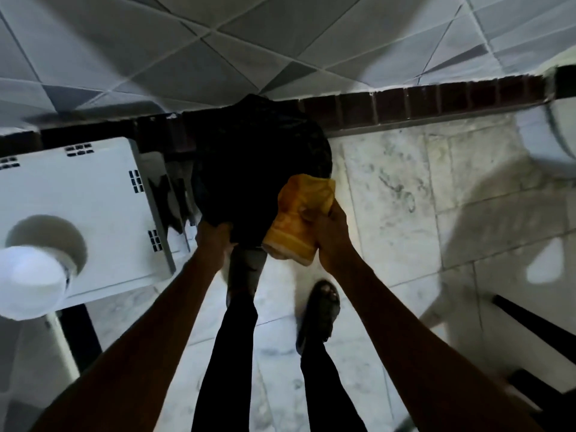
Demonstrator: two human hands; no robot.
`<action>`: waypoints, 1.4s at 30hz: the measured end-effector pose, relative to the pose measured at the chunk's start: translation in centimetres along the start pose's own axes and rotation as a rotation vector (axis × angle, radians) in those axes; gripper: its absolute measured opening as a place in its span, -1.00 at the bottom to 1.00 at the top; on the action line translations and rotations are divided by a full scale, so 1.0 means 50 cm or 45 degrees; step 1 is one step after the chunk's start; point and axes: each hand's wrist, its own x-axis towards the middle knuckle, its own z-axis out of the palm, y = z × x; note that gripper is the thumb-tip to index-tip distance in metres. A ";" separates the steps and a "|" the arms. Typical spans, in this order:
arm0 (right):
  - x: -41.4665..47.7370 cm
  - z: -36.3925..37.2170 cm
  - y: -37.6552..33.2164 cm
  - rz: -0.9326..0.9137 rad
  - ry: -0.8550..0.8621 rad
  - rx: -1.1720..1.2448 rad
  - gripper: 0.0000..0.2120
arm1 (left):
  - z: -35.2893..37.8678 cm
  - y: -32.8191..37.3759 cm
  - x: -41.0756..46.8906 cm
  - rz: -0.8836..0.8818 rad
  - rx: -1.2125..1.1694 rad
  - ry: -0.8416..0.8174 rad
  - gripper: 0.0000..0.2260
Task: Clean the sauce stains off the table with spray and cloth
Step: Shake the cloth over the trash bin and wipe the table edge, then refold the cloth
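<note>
My right hand (330, 235) grips a crumpled yellow-orange cloth (299, 216) in front of me, above the floor. My left hand (215, 236) holds the near edge of a black bag (258, 163) that lines a dark bin standing against the wall. The cloth hangs at the bag's right rim. I see no spray bottle, and the stained table is not plainly in view.
A white plastic stool or table (78, 194) with slotted holes stands at the left, with a white round object (28, 285) near its front. White plastic chairs (548, 129) stand at the right. My legs and a sandalled foot (321, 310) are on the marble floor (389, 194).
</note>
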 end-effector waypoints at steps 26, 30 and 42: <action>-0.160 -0.020 -0.171 -0.004 -0.117 0.020 -0.54 | -0.057 0.115 -0.187 -0.246 0.063 -0.081 -0.59; -0.352 -0.034 -0.267 0.032 -0.112 0.133 -0.64 | -0.053 0.229 -0.419 -0.096 0.164 -0.345 -0.89; -1.013 -0.228 -0.367 -0.108 0.156 0.586 -0.51 | 0.005 0.320 -1.088 0.032 0.748 -1.029 -0.79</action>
